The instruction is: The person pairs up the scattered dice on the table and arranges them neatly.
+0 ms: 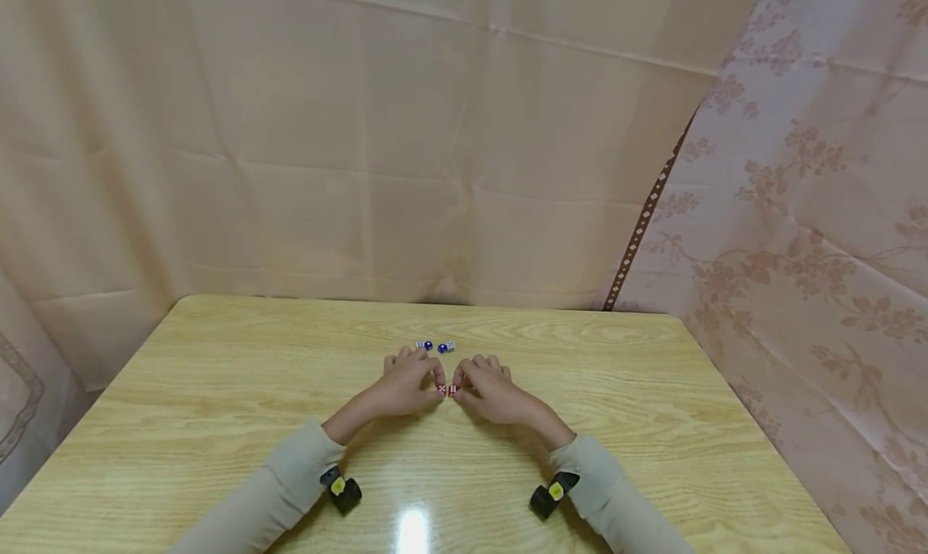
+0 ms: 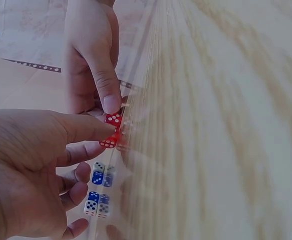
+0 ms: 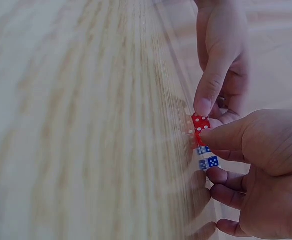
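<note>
Table [image 1: 217, 361]: pale yellow wood grain, rounded far corners, glossy, glare at near side. On it, white dice [image 2: 90, 207] and blue dice [image 1: 442, 349] in two pairs, blues inward; red dice [image 1: 441, 390] nearer, just apart.

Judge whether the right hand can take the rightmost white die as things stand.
Probably not yet: the right hand pinches a red die. Otherwise the way looks free, the white die lying just beyond it.
</note>
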`<control>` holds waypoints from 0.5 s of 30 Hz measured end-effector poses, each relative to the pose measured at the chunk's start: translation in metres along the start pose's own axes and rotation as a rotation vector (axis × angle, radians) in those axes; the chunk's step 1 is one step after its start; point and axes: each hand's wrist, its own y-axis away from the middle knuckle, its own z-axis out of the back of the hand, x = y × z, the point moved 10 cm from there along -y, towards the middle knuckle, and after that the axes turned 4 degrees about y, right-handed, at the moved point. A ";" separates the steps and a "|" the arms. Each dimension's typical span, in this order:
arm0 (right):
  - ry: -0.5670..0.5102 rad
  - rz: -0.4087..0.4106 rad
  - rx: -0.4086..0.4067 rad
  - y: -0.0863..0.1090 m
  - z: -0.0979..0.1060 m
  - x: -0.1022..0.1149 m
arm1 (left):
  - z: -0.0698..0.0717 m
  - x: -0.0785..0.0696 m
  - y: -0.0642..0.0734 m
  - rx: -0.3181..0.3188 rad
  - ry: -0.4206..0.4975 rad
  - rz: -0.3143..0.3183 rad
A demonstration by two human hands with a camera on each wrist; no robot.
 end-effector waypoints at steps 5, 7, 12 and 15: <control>-0.002 -0.001 -0.001 0.000 -0.001 -0.001 | -0.002 0.000 -0.001 -0.002 -0.005 0.003; -0.002 -0.003 -0.003 0.000 -0.001 -0.001 | -0.003 0.000 -0.001 -0.001 -0.004 0.002; -0.004 -0.009 -0.009 -0.001 -0.001 -0.001 | -0.003 -0.001 -0.001 -0.006 0.001 0.001; -0.005 -0.008 -0.011 -0.001 -0.001 -0.001 | -0.003 0.000 -0.001 -0.009 -0.003 0.002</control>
